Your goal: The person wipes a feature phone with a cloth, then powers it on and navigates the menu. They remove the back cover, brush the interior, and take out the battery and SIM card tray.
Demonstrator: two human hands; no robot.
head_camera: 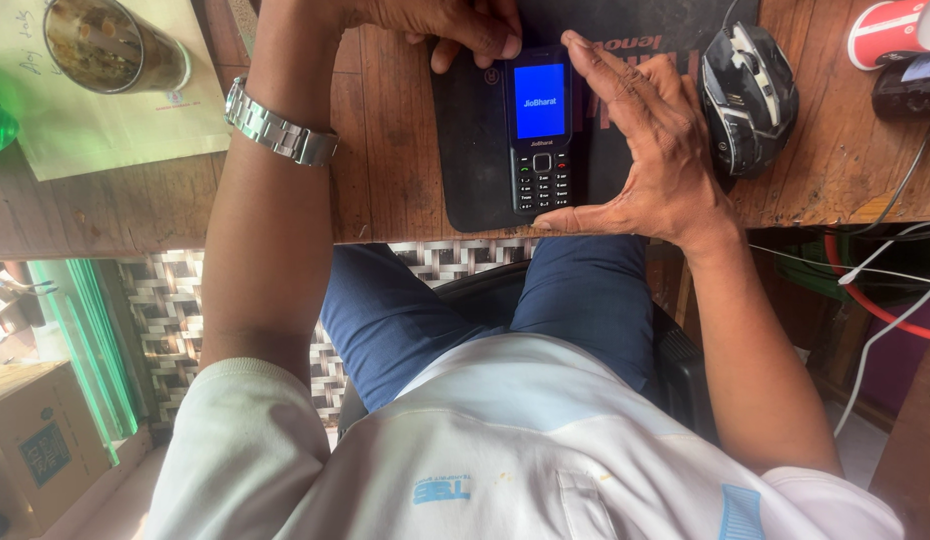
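Our right hand [655, 150] pinches the keypad phone [542, 130] between 6 and 12 o'clock; our left hand [465, 25], its grip loose, only touches the top. We should keep it flat on the dark mat [470, 150]

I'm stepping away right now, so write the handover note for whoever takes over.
Left hand: fingertips on the top edge of the keypad phone; grip partly out of frame.
Right hand: index finger at the phone's top, thumb at its lower corner.
The phone lies flat on the black pad on the wooden desk, with the mouse beside it.
Done: the screen is lit blue.
Left: no key is pressed yet.
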